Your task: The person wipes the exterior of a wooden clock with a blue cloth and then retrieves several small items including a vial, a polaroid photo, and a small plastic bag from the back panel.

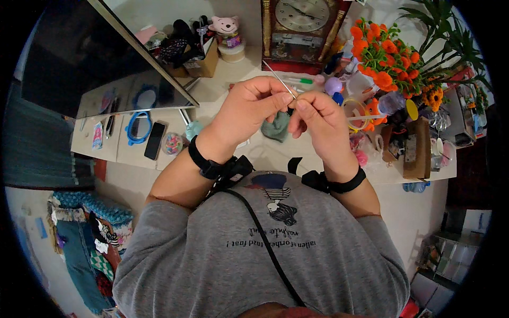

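A thin metal needle [278, 78] slants up and to the left from between my hands, above the table. My left hand [254, 105] pinches near its lower end with thumb and forefinger. The thumb and forefinger of my right hand [324, 115] close on the same end, and the fingertips of both hands nearly touch there. Any thread at that point is too fine to make out. Below and behind the fingers lies a grey-green piece of knitted or cloth material [276, 128], partly hidden by my right hand.
On the left are a large dark screen [119, 51], a phone [155, 140], a blue-framed mirror [139, 128] and a jar of colourful bits [172, 143]. A pendulum clock [304, 35] stands behind. Orange flowers [383, 59], an open cardboard box [416, 149] and small clutter crowd the right.
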